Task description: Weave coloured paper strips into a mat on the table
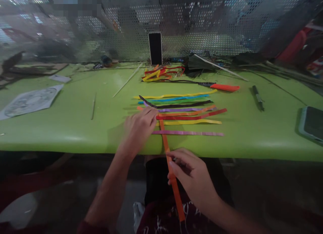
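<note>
Several long, thin coloured strips lie side by side across the green table, among them a blue strip [174, 99], a black strip [186, 104], a red strip [196, 118] and a lilac strip [191, 133]. My left hand [141, 126] is closed over their left part, its fingertips hidden at the red and orange strips. From beside those fingers an orange strip [165, 139] runs crosswise toward me and past the table's front edge. My right hand [191, 173] pinches this orange strip between thumb and fingers, its lower end hanging over my lap.
Behind lie tangled strips [161, 73] and a red-handled knife [224, 88]. A dark phone [155, 48] leans upright against the perforated metal panel. To the right are a black pen [257, 97] and another phone [314, 124]; a printed paper [31, 100] lies left.
</note>
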A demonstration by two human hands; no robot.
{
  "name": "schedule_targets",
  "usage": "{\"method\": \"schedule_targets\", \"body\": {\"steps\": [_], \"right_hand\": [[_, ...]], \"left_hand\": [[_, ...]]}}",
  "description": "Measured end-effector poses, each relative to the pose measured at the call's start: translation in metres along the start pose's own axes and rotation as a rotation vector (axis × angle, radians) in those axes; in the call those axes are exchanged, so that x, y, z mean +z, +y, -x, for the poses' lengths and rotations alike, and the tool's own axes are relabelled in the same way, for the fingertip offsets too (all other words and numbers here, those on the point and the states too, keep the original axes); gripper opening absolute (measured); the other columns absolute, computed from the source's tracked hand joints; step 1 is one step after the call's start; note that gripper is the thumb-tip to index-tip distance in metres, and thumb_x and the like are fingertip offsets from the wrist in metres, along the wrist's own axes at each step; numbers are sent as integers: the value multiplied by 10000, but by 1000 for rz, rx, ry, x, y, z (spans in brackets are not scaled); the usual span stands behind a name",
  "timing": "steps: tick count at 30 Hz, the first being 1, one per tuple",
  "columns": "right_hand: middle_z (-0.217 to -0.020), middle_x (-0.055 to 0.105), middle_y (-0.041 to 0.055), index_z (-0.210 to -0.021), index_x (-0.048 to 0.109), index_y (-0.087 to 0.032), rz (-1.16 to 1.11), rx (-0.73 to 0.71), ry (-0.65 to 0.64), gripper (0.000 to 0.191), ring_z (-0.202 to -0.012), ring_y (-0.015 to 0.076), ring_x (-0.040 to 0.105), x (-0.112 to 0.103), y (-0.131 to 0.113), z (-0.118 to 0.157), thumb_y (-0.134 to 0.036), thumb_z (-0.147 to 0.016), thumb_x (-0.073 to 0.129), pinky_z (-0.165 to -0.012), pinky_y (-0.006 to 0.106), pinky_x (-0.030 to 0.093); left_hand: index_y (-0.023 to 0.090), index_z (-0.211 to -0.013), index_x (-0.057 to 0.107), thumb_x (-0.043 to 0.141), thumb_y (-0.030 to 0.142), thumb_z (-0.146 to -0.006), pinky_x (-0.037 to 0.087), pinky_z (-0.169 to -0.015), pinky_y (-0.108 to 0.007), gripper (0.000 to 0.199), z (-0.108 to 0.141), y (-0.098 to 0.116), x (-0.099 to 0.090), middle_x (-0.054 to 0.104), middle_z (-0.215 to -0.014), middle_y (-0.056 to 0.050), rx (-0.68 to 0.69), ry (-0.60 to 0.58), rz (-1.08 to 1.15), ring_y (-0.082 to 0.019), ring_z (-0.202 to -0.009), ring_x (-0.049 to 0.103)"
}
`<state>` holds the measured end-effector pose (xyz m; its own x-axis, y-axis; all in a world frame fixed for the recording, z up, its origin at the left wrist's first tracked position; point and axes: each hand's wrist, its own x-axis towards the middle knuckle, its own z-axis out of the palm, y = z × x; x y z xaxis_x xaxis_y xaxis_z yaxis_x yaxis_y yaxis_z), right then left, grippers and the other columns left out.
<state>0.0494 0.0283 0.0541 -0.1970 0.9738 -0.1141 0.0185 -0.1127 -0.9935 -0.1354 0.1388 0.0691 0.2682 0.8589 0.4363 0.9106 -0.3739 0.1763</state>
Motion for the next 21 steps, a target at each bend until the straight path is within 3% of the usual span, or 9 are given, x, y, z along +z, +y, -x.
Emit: {"method": "schedule_targets", "body": {"steps": [8,16,21], "right_hand": [[-990,611,44,-1051,771,-218,-116,23,73,221,-596,117,667,0,-2,0,-347,-899,674,-569,311,661],[-952,610,37,-1027,770,-213,-103,16,68,206,-594,119,665,1,-4,-4,-339,-900,667,-571,308,661],[-945,616,38,-1050,766,-206,-65,16,54,233,-602,119,658,0,-2,-7,-342,-902,649,-578,313,654]], "left_hand": [[216,-1149,716,554,158,-987,531,-758,-340,237,-12,2,3,744,-1195,-47,27,-52,-21,-239,-970,722],[195,-1187,705,548,147,-980,537,-945,-359,265,-20,0,8,734,-1234,-68,79,-100,100,-239,-1076,702],[168,-1187,710,537,96,-947,548,-959,-366,304,-28,3,10,728,-1235,-92,71,-140,106,-233,-1075,703]]}}
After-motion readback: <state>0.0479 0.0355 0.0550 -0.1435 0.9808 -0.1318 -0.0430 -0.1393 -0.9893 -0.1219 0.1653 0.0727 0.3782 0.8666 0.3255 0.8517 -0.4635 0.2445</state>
